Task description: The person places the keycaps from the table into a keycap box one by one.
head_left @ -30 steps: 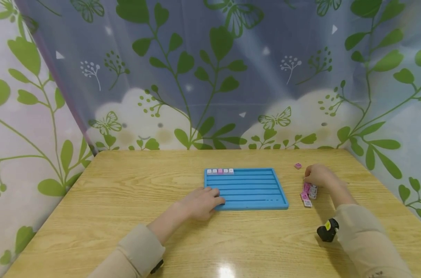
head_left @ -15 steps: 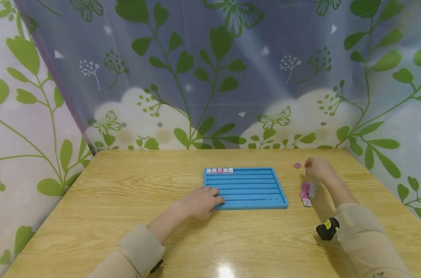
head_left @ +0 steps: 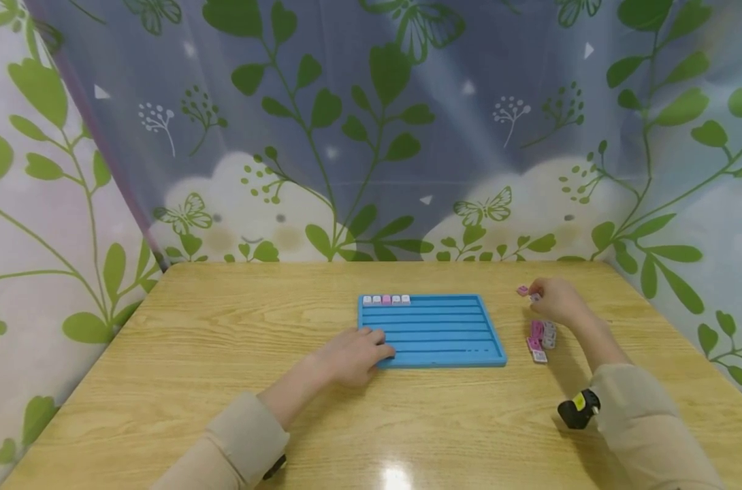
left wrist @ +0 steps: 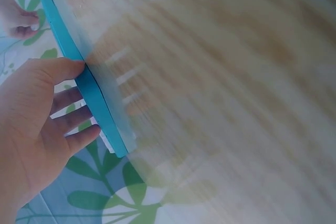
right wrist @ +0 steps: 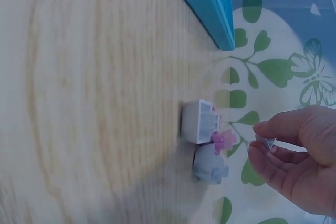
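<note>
My left hand [head_left: 354, 356] grips the front-left corner of a blue ridged tray [head_left: 447, 364], thumb at the front rim and fingers over the left rim. In the left wrist view, thumb and fingertips meet the tray's blue edge [left wrist: 94, 98]. Between thumb and fingers my right hand [head_left: 561, 303] pinches a small pale keycap [right wrist: 266, 141], held beyond the loose keycaps and close beside a lone pink keycap [head_left: 523, 290]. Several white and pink keycaps [head_left: 537, 332] lie clustered right of the tray. A white keycap [right wrist: 197, 121] there shows its hollow underside.
Along the tray's back-left ridge stands a row of several keycaps [head_left: 386, 299], mostly white with a pink one among them. The wooden table [head_left: 224, 306] ends at a leaf-patterned curtain [head_left: 371, 136] behind. A black wrist camera [head_left: 579, 408] hangs below the right sleeve.
My right hand has moved from the cluster toward the back with a keycap, then slightly left, close to the lone pink one. The left hand and tray have stayed in place.
</note>
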{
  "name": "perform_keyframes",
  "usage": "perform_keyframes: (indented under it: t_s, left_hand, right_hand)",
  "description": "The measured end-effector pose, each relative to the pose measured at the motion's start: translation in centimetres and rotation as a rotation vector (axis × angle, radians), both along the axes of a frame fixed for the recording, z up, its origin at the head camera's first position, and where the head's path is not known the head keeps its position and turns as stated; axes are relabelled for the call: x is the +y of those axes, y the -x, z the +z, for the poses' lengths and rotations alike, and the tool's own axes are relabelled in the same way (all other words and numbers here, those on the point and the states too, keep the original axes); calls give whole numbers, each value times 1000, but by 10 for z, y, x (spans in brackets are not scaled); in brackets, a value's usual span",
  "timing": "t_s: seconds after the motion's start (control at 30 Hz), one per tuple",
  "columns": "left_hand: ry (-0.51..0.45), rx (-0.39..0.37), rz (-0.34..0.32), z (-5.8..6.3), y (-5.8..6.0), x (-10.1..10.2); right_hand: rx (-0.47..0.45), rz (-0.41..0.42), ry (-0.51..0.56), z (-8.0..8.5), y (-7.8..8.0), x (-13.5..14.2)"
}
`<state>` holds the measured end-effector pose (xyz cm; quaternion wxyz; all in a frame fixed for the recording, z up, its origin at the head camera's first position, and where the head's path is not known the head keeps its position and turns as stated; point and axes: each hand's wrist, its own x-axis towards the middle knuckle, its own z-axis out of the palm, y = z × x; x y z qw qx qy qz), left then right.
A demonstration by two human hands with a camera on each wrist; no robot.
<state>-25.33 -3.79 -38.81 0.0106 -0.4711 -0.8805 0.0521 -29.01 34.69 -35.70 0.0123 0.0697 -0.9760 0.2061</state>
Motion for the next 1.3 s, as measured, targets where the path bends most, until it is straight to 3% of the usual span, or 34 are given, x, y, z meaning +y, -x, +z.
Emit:
perform_keyframes:
  t_s: [0.37,0.63,1.3]
  left_hand:
    - [11,9,-7,0,0,0]
    - [6,5,-5,1,0,0]
    - [-2,6,-9,1,-1,0]
  right_hand:
    - [9,37,41,7,-1,-20]
    - [49,96,63,3,0,-29]
    - [56,154,119,3,-2,-55]
